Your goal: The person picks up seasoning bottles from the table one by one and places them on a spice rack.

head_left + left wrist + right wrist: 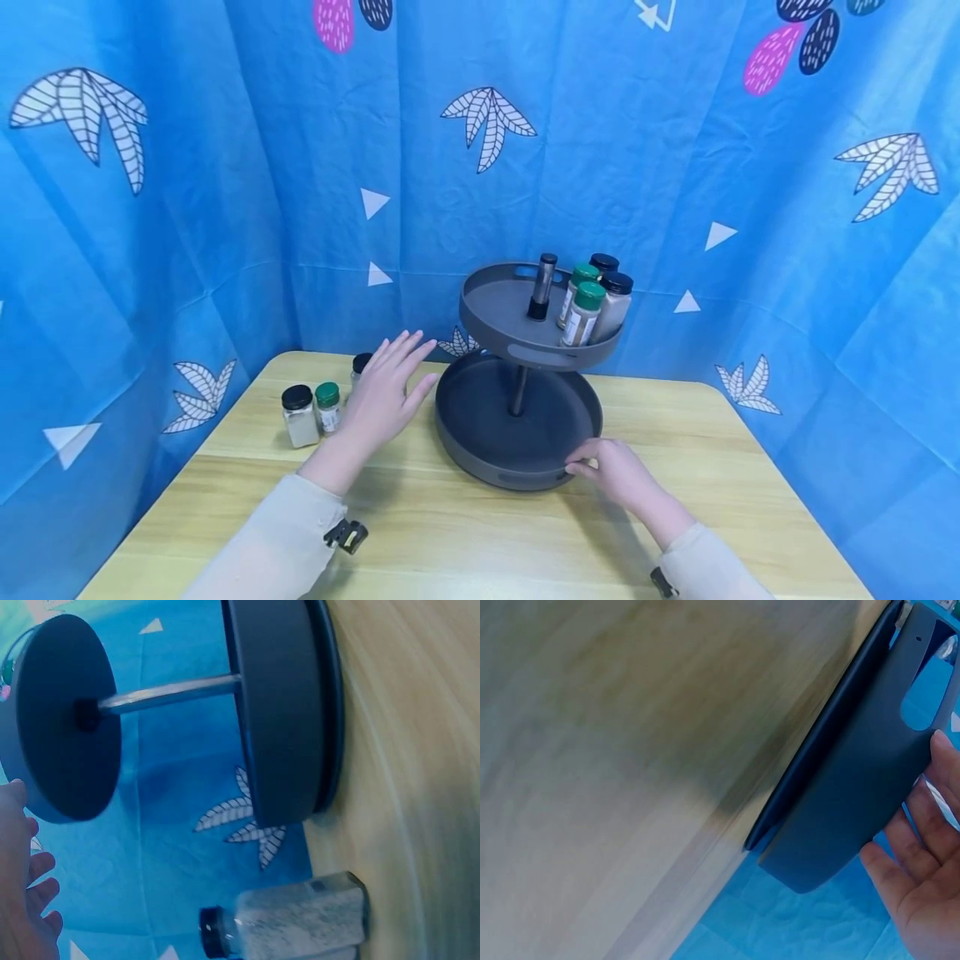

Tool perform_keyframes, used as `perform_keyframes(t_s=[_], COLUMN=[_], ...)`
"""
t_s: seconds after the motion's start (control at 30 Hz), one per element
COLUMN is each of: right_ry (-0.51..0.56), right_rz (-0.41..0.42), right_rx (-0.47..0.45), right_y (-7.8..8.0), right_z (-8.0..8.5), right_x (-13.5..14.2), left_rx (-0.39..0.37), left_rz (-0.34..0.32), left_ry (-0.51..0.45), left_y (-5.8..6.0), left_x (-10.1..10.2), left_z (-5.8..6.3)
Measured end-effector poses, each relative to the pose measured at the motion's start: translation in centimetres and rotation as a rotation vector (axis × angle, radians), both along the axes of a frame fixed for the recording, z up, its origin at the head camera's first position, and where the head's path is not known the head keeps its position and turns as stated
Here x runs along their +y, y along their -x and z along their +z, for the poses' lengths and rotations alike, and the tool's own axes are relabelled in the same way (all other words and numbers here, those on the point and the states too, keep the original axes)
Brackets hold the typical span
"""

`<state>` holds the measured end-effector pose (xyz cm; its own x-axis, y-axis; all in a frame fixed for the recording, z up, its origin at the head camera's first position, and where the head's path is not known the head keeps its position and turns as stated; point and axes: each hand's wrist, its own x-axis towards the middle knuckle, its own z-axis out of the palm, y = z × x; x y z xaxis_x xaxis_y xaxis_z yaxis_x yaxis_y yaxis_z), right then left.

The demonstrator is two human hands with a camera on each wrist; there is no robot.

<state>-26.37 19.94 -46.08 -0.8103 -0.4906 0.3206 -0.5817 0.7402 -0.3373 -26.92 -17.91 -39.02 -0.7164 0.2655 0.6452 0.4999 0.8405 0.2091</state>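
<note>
A dark grey two-tier round plastic turntable rack (517, 442) stands upright on the counter, its smaller upper tray (495, 321) carried on a slim metal centre post (517, 392) above the wider lower tray. Fingers of the right hand (618, 471) touch the lower tray's front rim; four spice jars stand on the upper tray.

Four spice jars (592, 308) stood on the rack's upper tray (495, 321); three jars (315, 412) sat beside the left hand (386, 392).

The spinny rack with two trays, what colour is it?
The two-tier rack is dark grey all over, with a metal pole in the middle. The head view shows it best.
</note>
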Motion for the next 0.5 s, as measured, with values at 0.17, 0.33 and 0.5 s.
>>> perform_keyframes(t_s=[0.17, 0.33, 0.5], right_ry=[-0.001, -0.001, 0.001], right_rz=[0.003, 0.001, 0.008], right_rx=[0.004, 0.006, 0.003], right_y=[-0.1, -0.1, -0.1], right_z=[-0.1, 0.0, 0.1], right_x=[0.2, 0.1, 0.0], left_rx=[-0.029, -0.034, -0.044], left_rz=[0.022, 0.036, 0.054], left_ry=[-0.003, -0.011, -0.006], left_y=[0.4, 0.8, 1.1], left_x=[-0.6, -1.1, -1.5], left_z=[-0.8, -1.4, -1.9])
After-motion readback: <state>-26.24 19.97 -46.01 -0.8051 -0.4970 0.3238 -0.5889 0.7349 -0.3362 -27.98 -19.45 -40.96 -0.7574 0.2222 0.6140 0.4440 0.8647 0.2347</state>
